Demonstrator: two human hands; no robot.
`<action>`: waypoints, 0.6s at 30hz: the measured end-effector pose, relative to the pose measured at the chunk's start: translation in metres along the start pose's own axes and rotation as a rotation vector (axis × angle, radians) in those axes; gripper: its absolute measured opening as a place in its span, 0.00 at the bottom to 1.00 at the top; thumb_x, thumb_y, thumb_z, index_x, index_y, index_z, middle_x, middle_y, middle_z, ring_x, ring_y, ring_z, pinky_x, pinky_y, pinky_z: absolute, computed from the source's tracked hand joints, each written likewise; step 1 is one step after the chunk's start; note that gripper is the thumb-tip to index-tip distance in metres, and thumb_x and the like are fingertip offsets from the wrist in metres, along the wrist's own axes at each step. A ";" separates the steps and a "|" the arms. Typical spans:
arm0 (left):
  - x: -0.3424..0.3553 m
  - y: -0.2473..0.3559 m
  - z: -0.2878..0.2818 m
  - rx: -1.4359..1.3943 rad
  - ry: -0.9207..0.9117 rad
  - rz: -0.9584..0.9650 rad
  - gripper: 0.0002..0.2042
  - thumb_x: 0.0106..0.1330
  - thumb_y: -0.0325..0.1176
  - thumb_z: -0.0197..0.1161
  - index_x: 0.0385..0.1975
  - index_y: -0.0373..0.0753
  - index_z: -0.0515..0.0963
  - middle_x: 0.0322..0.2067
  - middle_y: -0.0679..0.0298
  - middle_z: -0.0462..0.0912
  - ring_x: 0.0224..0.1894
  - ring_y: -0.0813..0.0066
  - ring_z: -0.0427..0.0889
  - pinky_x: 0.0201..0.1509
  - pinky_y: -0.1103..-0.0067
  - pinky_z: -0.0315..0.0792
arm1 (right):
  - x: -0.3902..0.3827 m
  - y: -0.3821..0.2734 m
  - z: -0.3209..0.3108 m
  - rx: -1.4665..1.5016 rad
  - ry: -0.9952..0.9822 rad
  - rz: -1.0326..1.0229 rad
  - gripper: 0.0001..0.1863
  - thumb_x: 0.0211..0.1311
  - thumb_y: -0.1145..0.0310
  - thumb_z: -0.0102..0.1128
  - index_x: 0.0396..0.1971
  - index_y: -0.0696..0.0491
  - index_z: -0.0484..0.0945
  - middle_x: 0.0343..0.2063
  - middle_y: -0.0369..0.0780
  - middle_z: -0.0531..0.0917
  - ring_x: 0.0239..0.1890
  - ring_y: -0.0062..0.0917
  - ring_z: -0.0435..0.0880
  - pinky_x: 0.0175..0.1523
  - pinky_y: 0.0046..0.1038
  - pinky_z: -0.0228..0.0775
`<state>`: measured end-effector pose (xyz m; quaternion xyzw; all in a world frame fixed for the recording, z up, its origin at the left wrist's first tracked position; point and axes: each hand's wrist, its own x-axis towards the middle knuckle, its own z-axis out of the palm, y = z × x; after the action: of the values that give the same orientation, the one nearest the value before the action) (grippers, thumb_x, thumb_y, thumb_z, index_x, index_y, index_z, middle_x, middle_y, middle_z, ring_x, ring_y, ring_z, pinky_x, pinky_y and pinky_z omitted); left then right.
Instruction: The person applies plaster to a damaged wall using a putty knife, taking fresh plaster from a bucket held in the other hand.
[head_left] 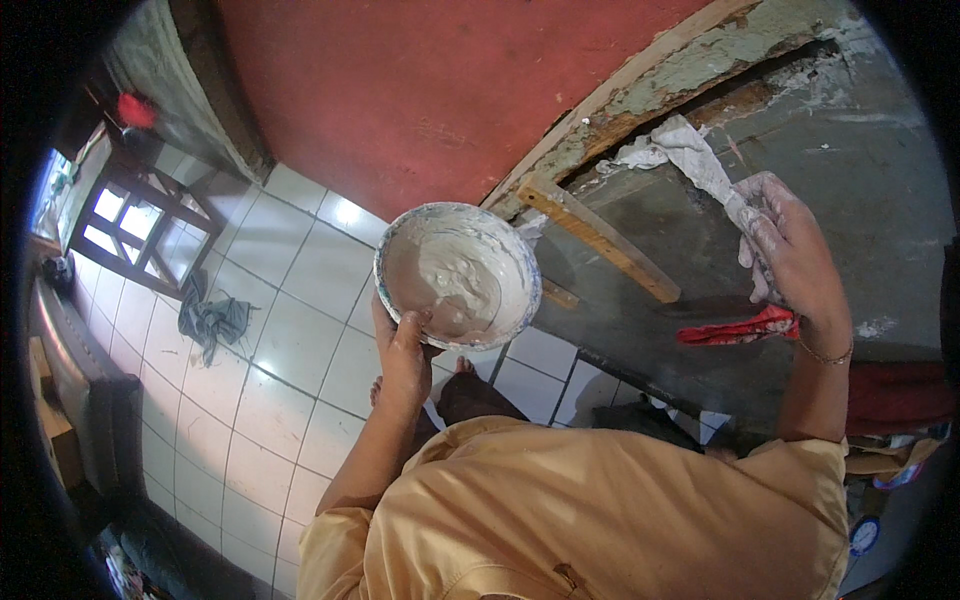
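White paste [462, 288], 1 bowl [520, 268] in left hand [404, 352]

- Bowl [522, 255] in the left grip [402, 340], paste [455, 285] in it, left of the worktop [700, 240]
- Batten [600, 240] on the worktop, between the bowl and the right grip [775, 230]
- Limp strip [695, 160] in the right grip, reaching over the worktop toward the wall [420, 90]
- Wall beyond bowl and worktop
- Floor [300, 340] left of the bowl, rag [215, 318] on it, stool [88, 185] left of the rag
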<state>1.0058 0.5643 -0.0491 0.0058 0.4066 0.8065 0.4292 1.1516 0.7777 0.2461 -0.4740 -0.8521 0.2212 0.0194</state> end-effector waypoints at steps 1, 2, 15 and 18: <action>0.001 -0.001 -0.001 0.011 0.005 0.014 0.32 0.60 0.29 0.48 0.66 0.38 0.49 0.57 0.50 0.63 0.56 0.57 0.71 0.53 0.66 0.75 | 0.001 0.001 0.001 -0.015 -0.014 -0.007 0.08 0.65 0.76 0.42 0.41 0.57 0.70 0.16 0.36 0.73 0.10 0.19 0.70 0.14 0.24 0.63; 0.002 -0.003 -0.004 0.022 0.010 0.029 0.32 0.60 0.30 0.48 0.66 0.38 0.49 0.57 0.50 0.63 0.56 0.57 0.71 0.53 0.66 0.75 | 0.003 0.002 0.003 -0.029 -0.028 -0.015 0.08 0.65 0.76 0.42 0.41 0.57 0.70 0.16 0.36 0.72 0.11 0.19 0.71 0.15 0.24 0.63; 0.006 -0.004 -0.006 0.037 0.035 0.036 0.35 0.56 0.32 0.51 0.66 0.42 0.49 0.56 0.49 0.64 0.53 0.55 0.74 0.45 0.65 0.81 | 0.001 0.012 0.018 -0.124 0.089 -0.123 0.07 0.66 0.75 0.47 0.42 0.57 0.70 0.20 0.41 0.74 0.21 0.24 0.75 0.27 0.30 0.66; 0.003 0.000 -0.001 0.051 0.047 -0.024 0.35 0.56 0.32 0.52 0.66 0.41 0.49 0.56 0.49 0.64 0.53 0.55 0.74 0.46 0.65 0.80 | 0.001 0.006 0.028 -0.263 0.101 -0.039 0.08 0.65 0.75 0.48 0.42 0.57 0.71 0.22 0.42 0.75 0.24 0.25 0.76 0.30 0.30 0.67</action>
<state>1.0037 0.5660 -0.0504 -0.0071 0.4368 0.7906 0.4291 1.1486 0.7710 0.2182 -0.4662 -0.8808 0.0830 0.0043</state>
